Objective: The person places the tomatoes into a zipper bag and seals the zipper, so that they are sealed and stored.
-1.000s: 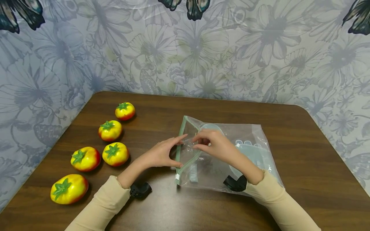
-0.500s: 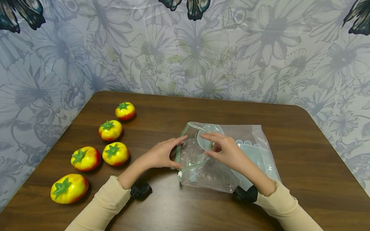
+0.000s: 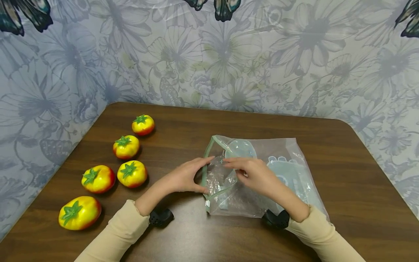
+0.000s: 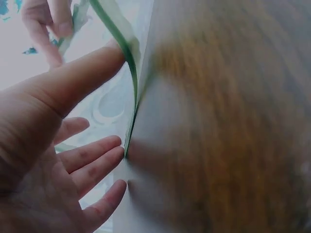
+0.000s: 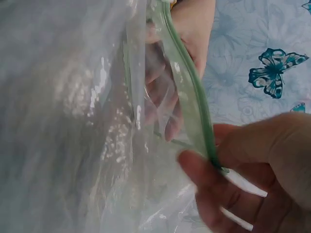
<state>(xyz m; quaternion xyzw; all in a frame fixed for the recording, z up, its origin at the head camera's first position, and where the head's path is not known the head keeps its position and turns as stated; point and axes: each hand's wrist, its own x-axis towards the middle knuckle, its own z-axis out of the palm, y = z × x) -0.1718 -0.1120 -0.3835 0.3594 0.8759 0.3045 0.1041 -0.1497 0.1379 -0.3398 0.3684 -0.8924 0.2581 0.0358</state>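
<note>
Brown table (image 3: 356, 174): woodgrain top | clear bag (image 3: 248, 202): lying on it, green-edged mouth (image 5: 201, 104) gaping leftward | left hand (image 3: 184, 177): thumb and fingers spread wide, touching the mouth, gripping nothing | right hand (image 3: 256, 175): thumb and fingers pinching the mouth's edge | 5 yellow-red fruits (image 3: 132, 174): left of the bag

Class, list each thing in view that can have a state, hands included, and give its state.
Clear plastic bag with green edging: mouth open.
Small white tab: at the edging's near end.
Five red-and-yellow fruits with green leaf tops: outside the bag.
Left hand: thumb and fingers spread.
Right hand: pinching the edging.
</note>
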